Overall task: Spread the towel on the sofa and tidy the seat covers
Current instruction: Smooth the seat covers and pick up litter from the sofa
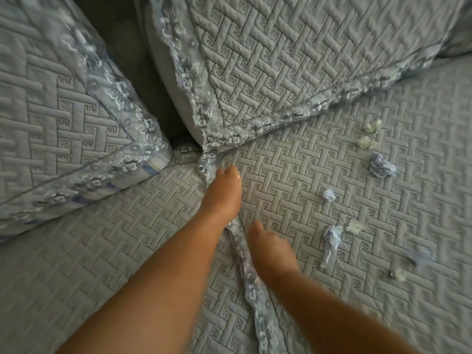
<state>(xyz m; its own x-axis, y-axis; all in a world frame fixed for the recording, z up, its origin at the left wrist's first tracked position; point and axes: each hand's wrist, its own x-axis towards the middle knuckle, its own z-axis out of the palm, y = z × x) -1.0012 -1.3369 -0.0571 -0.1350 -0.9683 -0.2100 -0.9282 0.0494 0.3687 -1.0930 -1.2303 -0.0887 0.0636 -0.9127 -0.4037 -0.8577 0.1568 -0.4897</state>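
Two grey-blue quilted seat covers meet along a lace-trimmed seam [251,282] that runs from the bottom middle up to the back cushions. The left seat cover [107,251] and the right seat cover [357,226] lie flat. My left hand [224,195] reaches along the seam, its fingertips curled on the lace edge near the cushion corners. My right hand [270,251] presses on the seam lower down, fingers bent into the fold; it is blurred. No towel shows.
Two quilted back cushions lean at the rear, one at the left [63,129] and one at the right [293,67], with a dark gap [143,72] between them. Several small blue and white crumpled scraps [381,166] lie scattered on the right seat cover.
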